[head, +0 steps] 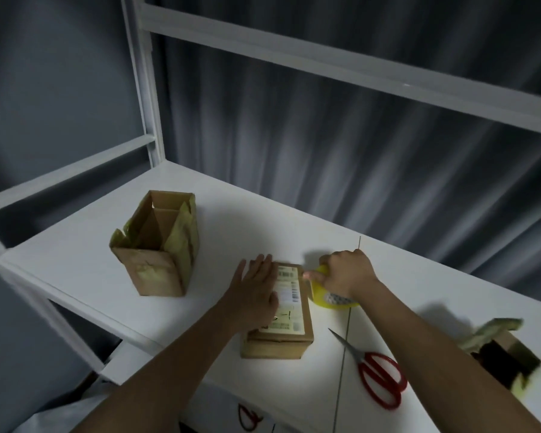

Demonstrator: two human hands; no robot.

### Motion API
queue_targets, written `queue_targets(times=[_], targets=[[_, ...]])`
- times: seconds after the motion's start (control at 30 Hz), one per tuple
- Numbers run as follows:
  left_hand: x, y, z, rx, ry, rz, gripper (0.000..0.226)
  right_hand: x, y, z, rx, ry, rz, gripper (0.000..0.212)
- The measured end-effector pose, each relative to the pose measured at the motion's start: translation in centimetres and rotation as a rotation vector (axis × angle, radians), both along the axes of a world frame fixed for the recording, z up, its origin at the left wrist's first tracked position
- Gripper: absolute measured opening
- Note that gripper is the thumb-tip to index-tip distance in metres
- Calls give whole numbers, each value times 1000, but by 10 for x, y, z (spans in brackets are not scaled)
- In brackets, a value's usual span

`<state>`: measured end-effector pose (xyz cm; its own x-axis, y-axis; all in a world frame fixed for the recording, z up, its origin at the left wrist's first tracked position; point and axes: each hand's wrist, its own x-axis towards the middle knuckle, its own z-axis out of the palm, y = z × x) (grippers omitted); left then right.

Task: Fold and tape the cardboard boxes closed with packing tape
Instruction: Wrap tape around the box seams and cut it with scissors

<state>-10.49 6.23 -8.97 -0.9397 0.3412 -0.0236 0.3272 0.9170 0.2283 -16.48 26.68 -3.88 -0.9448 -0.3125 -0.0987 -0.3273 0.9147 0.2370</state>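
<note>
1. While the closed box (278, 310) lies flat on the white table (231, 232), it is pressed down by the left hand (256, 292), whose fingers are held straight and spread across the box's top and left edge.
2. A white shipping label (289, 295) is seen on the top of this box, partly covered by the left hand.
3. The yellow tape roll (328, 295) is gripped by the right hand (347, 273), fingers curled round it, just beside the box's far right corner; a short strip of tape appears to be drawn from the roll to the box.
4. A taller box (156, 245) is stood upright to the left, well apart from the hands, its top flaps open and old tape left on them.
5. Red-handled scissors (372, 370) are laid on the table near the right forearm.
6. A third box (500, 351), blurred, is seen at the right edge, open.
7. A white shelf frame (144, 89) is set behind the table, against grey curtains (356, 157).
</note>
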Motion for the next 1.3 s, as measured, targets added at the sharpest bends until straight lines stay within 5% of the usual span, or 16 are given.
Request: queue_targets(times=[0.3,0.43,0.77,0.87,0.97,1.23,1.3], targets=[[4,3,0,145,-63,33,73,1,8,45,-182,-81,-58,66],[5,2,-1,301,-91,112,80,1,-3,72,-107,-44,-8,65],[2,3,5,-37,-105,37,66,23,9,13,117,-85,39,67],[4,30,21,-150,-163,157,67,29,-1,7,231,-66,63,56],[7,58,31,-45,-343,334,87,32,-11,1,233,-119,124,52],[13,57,23,82,-348,363,109,8,66,15,-694,-483,-295,57],[12,58,20,116,-292,392,107,12,75,8,-978,-516,-342,43]])
